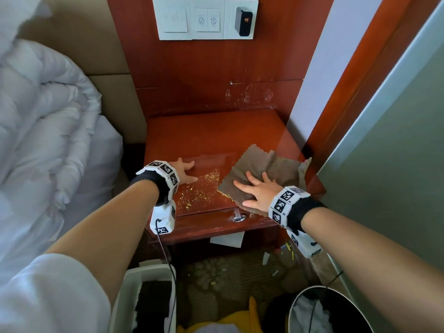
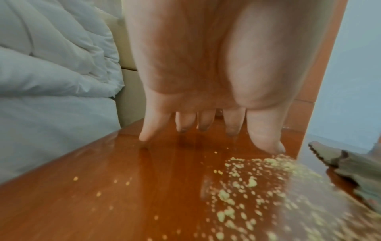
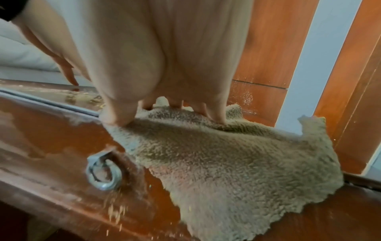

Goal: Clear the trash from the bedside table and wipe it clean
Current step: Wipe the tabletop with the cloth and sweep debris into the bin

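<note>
A red-brown bedside table (image 1: pixel 204 135) stands between the bed and the wall. Yellow crumbs (image 1: pixel 199 188) (image 2: pixel 247 184) lie scattered on its near half. A brown fleecy cloth (image 1: pixel 266 167) (image 3: pixel 216 154) is spread over the right front corner and overhangs the front edge. My right hand (image 1: pixel 257 188) (image 3: pixel 164 106) presses flat on the cloth with fingers spread. My left hand (image 1: pixel 185 170) (image 2: pixel 206 130) rests with straight fingertips on the bare tabletop, left of the crumbs. It holds nothing.
A metal ring pull (image 1: pixel 239 218) (image 3: pixel 104 172) hangs on the drawer front. On the floor below stand a white bin (image 1: pixel 144 296) and a round black bin (image 1: pixel 329 311), with paper scraps (image 1: pixel 228 239) nearby. A white duvet (image 1: pixel 48 121) lies left; a switch panel (image 1: pixel 204 19) is above.
</note>
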A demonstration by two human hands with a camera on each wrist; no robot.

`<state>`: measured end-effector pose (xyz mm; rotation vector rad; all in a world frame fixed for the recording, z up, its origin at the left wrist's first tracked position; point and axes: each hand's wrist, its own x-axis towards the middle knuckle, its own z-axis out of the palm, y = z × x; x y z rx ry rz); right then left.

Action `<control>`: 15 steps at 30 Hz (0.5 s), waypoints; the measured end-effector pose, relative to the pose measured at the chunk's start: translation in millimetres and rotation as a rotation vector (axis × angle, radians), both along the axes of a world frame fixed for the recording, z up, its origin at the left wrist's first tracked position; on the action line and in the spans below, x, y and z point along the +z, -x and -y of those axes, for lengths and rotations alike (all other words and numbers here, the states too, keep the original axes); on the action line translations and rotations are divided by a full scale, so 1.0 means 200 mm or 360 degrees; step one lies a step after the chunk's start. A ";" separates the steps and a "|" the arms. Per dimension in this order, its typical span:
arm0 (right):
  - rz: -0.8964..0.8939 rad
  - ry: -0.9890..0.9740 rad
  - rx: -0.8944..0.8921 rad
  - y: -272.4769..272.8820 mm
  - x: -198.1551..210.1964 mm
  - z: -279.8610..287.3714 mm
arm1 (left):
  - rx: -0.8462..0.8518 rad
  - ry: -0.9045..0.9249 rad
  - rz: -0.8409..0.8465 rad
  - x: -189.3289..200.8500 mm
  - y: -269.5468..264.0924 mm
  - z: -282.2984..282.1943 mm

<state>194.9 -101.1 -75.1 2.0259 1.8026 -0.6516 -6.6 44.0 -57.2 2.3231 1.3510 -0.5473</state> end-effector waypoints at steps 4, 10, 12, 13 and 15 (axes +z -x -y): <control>-0.0001 -0.0006 0.0055 0.04 0.00 0.10 | -0.0050 -0.0005 0.0031 0.04 -0.03 0.09; -0.0221 -0.0230 -0.0028 0.00 0.05 0.18 | -0.0204 -0.0046 0.0021 0.08 -0.14 0.20; -0.0207 -0.0369 -0.0104 -0.07 0.07 0.20 | -0.0285 -0.0038 0.0036 0.09 -0.20 0.23; -0.0192 -0.0404 -0.0163 -0.11 0.08 0.21 | -0.0325 -0.0031 0.0058 0.09 -0.24 0.24; -0.0157 -0.0425 -0.0302 -0.21 0.09 0.22 | -0.0419 -0.0018 0.0104 0.11 -0.32 0.28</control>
